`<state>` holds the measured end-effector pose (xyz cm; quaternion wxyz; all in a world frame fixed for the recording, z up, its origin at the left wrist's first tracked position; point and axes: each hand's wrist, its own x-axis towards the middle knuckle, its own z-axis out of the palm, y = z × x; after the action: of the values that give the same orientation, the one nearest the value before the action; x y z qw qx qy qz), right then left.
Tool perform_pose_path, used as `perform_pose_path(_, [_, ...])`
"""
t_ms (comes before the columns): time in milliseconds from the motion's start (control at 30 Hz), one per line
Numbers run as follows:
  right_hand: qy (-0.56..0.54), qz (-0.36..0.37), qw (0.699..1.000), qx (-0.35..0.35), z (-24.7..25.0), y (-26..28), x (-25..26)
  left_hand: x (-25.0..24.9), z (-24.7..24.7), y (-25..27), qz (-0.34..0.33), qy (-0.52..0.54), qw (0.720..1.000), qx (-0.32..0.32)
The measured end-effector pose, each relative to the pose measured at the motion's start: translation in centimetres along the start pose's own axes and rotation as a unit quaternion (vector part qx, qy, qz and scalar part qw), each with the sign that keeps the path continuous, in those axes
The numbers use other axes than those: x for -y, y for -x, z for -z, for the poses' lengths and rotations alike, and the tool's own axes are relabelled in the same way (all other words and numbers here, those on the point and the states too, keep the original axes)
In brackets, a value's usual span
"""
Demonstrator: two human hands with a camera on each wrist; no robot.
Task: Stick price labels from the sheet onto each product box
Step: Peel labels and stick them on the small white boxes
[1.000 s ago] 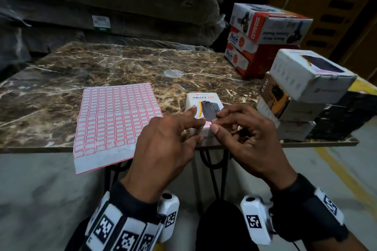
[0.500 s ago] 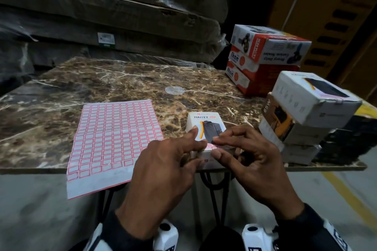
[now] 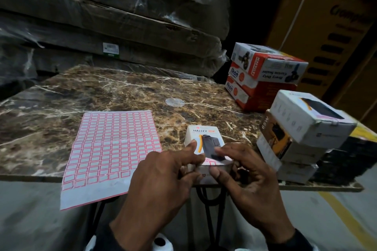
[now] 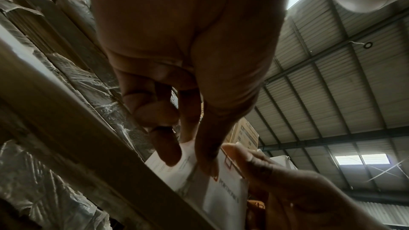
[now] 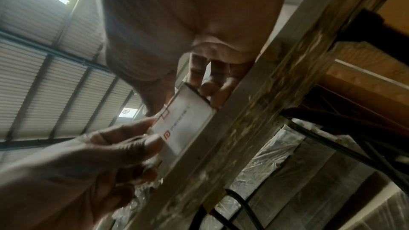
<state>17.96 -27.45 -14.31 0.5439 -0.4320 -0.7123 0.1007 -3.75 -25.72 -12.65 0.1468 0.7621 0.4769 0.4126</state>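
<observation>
Warehouse stacks behind, and the marble tabletop [image 3: 61, 96] carries the label sheet [image 3: 110, 149] at left. At the near edge sits the Halley box [image 3: 201, 134], light stiff card, best steadied by its sides. Left hand [image 3: 163, 177] clasps its near left corner, right hand [image 3: 244, 173] grips the right. A thin, floppy price label [image 3: 212, 162] sits between the fingertips, needing a firm press.

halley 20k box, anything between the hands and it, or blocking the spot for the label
Nothing visible. Both the left hand and the right hand already touch the Halley 20K box, and a red-bordered label sits at its near edge between their fingertips.
</observation>
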Motion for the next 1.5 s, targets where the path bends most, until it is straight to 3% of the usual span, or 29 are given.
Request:
perform_pose_path(133, [0.031,0.042,0.997,-0.054,-1.6,0.6,-0.5,-0.1,-0.1,-0.1,0.017,-0.017,1.0,0.006])
perform_pose_path(233, [0.019,0.051,0.997,-0.053,-1.7,0.6,-0.9,0.0,-0.1,-0.1,0.016,-0.006,1.0,-0.001])
perform_pose_path(367, [-0.016,0.038,0.999,-0.029,-1.2,0.5,-0.8,0.1,0.1,0.0,0.005,-0.006,1.0,0.0])
perform_pose_path(567, [0.007,0.032,0.997,-0.072,-2.1,0.2,-0.5,0.1,0.0,0.1,0.002,0.001,1.0,0.004])
perform_pose_path(667, [-0.007,0.032,0.998,-0.057,-1.9,0.4,-0.6,0.1,-0.2,0.1,0.012,0.011,1.0,0.008])
perform_pose_path(900, [-0.108,-0.016,0.989,-0.102,-1.8,1.4,-0.8,0.0,-0.5,0.6,0.05,0.07,0.996,0.01])
perform_pose_path(1067, [-0.015,0.033,0.988,-0.148,-1.3,0.5,0.7,-1.1,-0.6,0.7,0.027,0.117,0.99,-0.076])
perform_pose_path(1167, [0.028,0.02,0.987,-0.154,-1.1,0.8,1.7,-1.1,-0.6,0.7,0.0,0.146,0.986,-0.08])
perform_pose_path(1367, [0.189,-0.051,0.98,-0.038,-1.3,1.5,2.0,-0.6,0.1,-0.1,0.05,0.225,0.966,-0.114])
perform_pose_path(1500, [0.202,-0.091,0.974,-0.047,-0.5,1.1,2.1,-0.9,1.4,0.0,0.059,0.247,0.959,-0.127])
